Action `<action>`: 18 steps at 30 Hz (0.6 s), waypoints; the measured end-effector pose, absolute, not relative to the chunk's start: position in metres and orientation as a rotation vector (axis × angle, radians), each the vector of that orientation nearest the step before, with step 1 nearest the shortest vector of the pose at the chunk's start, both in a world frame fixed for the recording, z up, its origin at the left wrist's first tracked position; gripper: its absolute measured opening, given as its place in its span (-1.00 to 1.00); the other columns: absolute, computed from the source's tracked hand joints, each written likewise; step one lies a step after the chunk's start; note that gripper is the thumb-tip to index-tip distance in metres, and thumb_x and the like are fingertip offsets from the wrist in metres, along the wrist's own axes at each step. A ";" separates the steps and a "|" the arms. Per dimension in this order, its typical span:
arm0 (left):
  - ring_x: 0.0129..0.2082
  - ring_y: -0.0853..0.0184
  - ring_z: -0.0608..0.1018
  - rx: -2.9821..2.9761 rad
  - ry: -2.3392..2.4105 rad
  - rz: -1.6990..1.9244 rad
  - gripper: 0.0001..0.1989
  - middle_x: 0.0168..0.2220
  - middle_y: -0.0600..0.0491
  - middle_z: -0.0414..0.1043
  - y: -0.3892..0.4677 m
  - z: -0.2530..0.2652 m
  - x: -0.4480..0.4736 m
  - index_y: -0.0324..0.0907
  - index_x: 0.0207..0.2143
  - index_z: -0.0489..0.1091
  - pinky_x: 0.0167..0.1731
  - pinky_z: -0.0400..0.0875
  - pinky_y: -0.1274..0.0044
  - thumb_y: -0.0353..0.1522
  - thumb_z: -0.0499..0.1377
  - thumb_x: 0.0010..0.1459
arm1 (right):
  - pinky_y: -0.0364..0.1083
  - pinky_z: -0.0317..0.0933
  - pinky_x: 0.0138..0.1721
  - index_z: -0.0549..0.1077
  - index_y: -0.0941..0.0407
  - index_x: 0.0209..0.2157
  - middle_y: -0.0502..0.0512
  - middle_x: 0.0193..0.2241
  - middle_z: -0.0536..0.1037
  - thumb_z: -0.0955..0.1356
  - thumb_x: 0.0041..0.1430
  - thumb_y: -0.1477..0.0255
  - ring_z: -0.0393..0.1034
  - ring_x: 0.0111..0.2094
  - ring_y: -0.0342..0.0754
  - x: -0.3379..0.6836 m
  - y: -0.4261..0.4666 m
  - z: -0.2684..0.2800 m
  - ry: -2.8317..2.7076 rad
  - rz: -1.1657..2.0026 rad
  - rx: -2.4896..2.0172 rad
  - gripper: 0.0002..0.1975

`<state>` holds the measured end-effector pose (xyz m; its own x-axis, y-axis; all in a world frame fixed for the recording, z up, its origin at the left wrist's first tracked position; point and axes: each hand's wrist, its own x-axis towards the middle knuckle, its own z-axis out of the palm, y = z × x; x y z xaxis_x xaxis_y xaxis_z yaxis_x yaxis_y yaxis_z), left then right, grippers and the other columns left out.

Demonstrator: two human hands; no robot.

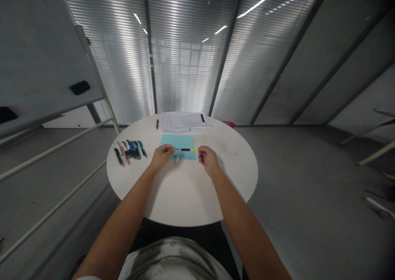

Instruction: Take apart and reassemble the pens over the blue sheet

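Observation:
A yellow pen (194, 150) with a black grip is held level between my two hands, above a light blue sheet (185, 141) on the round white table. The fingers of my left hand (163, 154) are closed in a pinch at the thin dark end of the pen. At the yellow end, my right hand (208, 158) pinches the barrel with its fingers curled. Just under my left fingertips, a small shiny piece (175, 155) shows on the blue sheet; its kind is too small to tell.
Several pens (132, 149) lie in a cluster on the left of the white table (185, 206). Papers (182, 121) and one dark pen (157, 124) lie at the back. Tiny bits (235, 154) are on the right. A whiteboard on a metal frame (108, 103) stands left.

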<state>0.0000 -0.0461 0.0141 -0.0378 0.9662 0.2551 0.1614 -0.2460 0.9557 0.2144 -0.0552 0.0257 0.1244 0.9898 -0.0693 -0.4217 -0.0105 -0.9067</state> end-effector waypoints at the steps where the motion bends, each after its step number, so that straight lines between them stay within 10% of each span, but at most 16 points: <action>1: -0.47 0.41 0.41 1.473 1.245 1.376 -0.73 -0.49 0.09 0.42 -0.045 0.013 -0.001 -0.20 -0.38 0.47 -0.39 0.27 0.54 -0.18 0.24 -0.06 | -0.26 -0.04 -0.73 0.38 0.11 -0.51 -0.10 -0.71 0.32 0.36 -0.20 0.38 0.12 -0.72 -0.26 0.215 -0.054 0.026 -0.751 1.310 -0.973 -0.86; 18: -0.52 0.42 0.37 1.185 1.338 1.535 -0.81 -0.55 0.10 0.37 -0.037 0.015 -0.013 -0.19 -0.44 0.46 -0.45 0.24 0.53 -0.27 0.26 -0.14 | -0.26 -0.13 -0.78 0.29 0.11 -0.55 -0.18 -0.77 0.22 0.30 -0.15 0.38 0.02 -0.78 -0.28 0.232 -0.044 0.023 -0.645 0.995 -1.138 -0.90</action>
